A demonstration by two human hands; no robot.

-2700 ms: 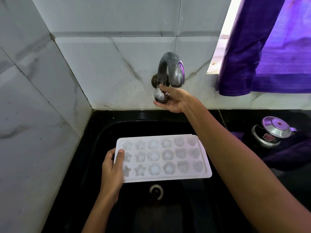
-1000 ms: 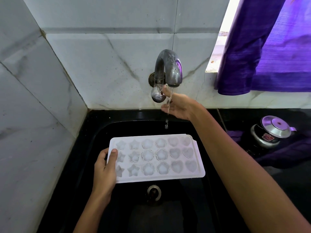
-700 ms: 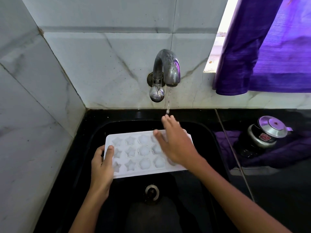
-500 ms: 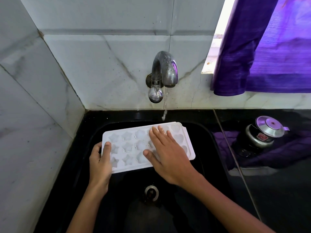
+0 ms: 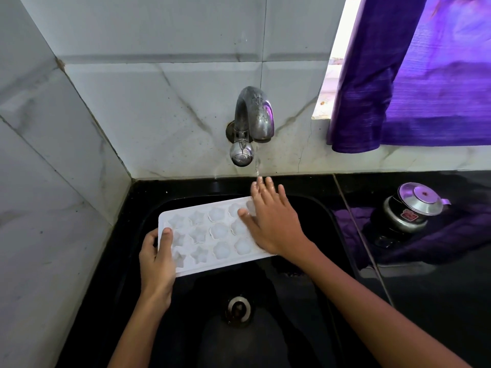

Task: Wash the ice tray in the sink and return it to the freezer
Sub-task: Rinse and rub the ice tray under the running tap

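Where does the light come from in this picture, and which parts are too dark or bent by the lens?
Head view: daylight enters at the window gap beside the purple curtain, overexposed there; the black sink is dim, its drain barely lit; the tile joints bow from wide-angle distortion; the white ice tray stays sharp.

Black counter point(image 5: 425, 314) (glossy) bears a steel pot point(image 5: 410, 209)

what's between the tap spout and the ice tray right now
In the head view, a thin water stream falls from the tap spout onto the right hand, lying flat on the ice tray.
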